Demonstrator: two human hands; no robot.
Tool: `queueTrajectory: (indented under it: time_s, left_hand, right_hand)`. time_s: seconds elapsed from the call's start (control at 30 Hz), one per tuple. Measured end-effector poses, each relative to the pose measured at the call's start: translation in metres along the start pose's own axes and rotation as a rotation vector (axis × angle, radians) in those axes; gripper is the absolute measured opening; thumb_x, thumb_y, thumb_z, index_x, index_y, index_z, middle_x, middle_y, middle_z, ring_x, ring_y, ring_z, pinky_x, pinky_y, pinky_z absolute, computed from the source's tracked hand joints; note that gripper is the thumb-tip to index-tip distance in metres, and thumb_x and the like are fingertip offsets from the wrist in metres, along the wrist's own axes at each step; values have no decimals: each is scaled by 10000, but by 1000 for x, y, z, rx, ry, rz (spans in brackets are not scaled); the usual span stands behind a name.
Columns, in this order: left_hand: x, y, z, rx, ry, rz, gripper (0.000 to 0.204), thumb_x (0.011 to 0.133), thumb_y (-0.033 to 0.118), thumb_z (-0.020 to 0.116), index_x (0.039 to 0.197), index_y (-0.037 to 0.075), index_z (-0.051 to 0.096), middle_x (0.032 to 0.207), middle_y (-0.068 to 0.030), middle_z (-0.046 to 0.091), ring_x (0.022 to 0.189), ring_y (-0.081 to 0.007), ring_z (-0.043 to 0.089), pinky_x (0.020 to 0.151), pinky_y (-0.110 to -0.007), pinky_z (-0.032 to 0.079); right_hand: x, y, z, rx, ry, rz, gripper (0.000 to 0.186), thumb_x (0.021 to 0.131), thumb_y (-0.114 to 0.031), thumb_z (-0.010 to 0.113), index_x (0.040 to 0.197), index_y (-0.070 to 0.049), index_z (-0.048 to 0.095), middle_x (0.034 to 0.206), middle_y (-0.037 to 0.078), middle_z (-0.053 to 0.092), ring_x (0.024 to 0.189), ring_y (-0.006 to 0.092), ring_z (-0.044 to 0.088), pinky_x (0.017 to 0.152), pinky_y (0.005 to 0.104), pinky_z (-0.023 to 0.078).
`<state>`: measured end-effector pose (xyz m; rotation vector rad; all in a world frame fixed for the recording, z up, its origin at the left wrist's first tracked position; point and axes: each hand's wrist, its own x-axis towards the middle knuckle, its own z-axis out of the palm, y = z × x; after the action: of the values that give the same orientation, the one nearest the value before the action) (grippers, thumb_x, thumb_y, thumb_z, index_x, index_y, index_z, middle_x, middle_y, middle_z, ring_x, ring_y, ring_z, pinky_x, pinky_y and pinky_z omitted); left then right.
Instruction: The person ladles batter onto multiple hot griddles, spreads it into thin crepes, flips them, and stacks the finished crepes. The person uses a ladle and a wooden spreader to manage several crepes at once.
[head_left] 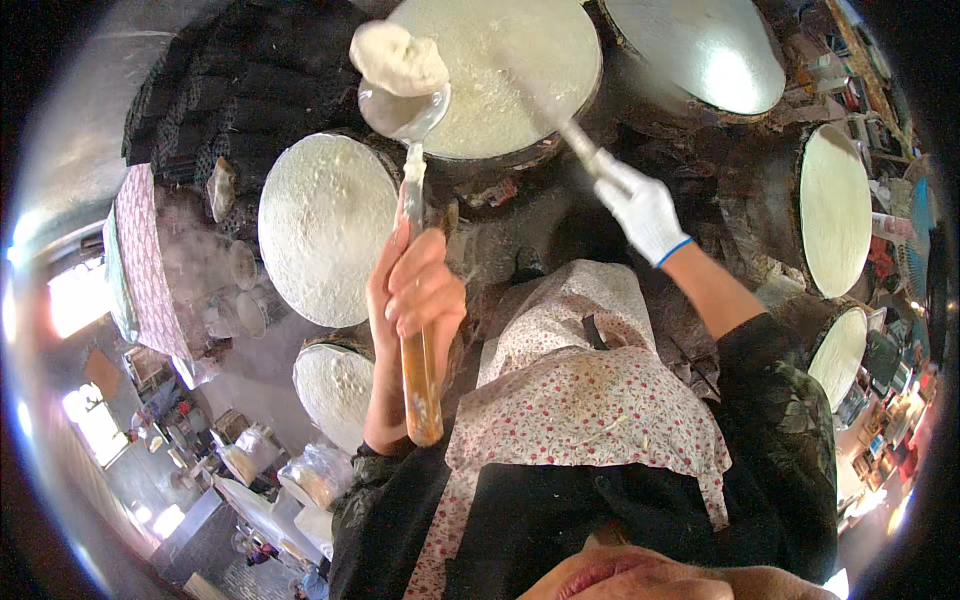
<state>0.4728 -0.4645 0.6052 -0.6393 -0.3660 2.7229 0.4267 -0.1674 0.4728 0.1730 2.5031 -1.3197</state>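
My bare left hand (pixel 425 285) is closed around the wooden handle of a metal ladle (pixel 395 115), held upright in front of me. A thick lump of pale batter (pixel 400 60) sits at the ladle's bowl, over the left edge of a large round griddle. Pale, slightly uneven batter (pixel 480 110) covers that griddle. My right hand (pixel 640 210), in a white glove with a blue cuff, is closed on a long thin stick-like tool (pixel 578 138). Its far end reaches over the batter and is blurred, so its shape does not show.
A shiny grey griddle (pixel 690 50) stands at the far right. More round pale-topped griddles (pixel 330 230) flank me on both sides. Dark ridged blocks (pixel 220 90) are stacked far left, near a pink patterned cloth (pixel 160 260). Clear plastic bags (pixel 315 475) lie lower left.
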Motion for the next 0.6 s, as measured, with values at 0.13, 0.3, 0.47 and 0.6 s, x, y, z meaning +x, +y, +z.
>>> queueTrajectory:
  time_s: [0.13, 0.3, 0.47, 0.6]
  left_hand:
    - [-11, 9, 7, -97, -12, -25, 262, 1152, 176, 364, 1051, -22, 503, 704, -11, 435, 427, -71, 461, 350, -232, 465]
    - [-45, 20, 21, -73, 99, 45, 405, 1148, 192, 349, 770, 64, 417, 706, -31, 414, 477, -125, 485, 420, -286, 489]
    - [-43, 27, 39, -102, 117, 44, 360, 1129, 144, 376, 783, 58, 423, 754, -45, 422, 520, -141, 488, 445, -306, 495]
    - [-12, 16, 65, -105, 80, -55, 339, 1121, 126, 388, 792, 54, 426, 757, -47, 422, 528, -156, 491, 449, -308, 493]
  right_hand:
    - [-15, 54, 53, 148, 44, -75, 442, 1000, -186, 720, 1417, -59, 649, 1439, 110, 670, 1319, 179, 631, 1135, 282, 448]
    - [-46, 48, 85, -233, 111, -116, 430, 975, -297, 723, 1398, -236, 677, 1328, 76, 718, 1050, 264, 757, 864, 355, 615]
    - [-13, 2, 79, -77, 253, -239, 422, 993, -374, 652, 1401, -266, 659, 1221, 122, 741, 983, 362, 745, 829, 433, 612]
    - [52, 3, 52, -341, 79, -102, 391, 1022, -425, 557, 1388, -308, 628, 1054, 181, 749, 927, 413, 730, 784, 494, 588]
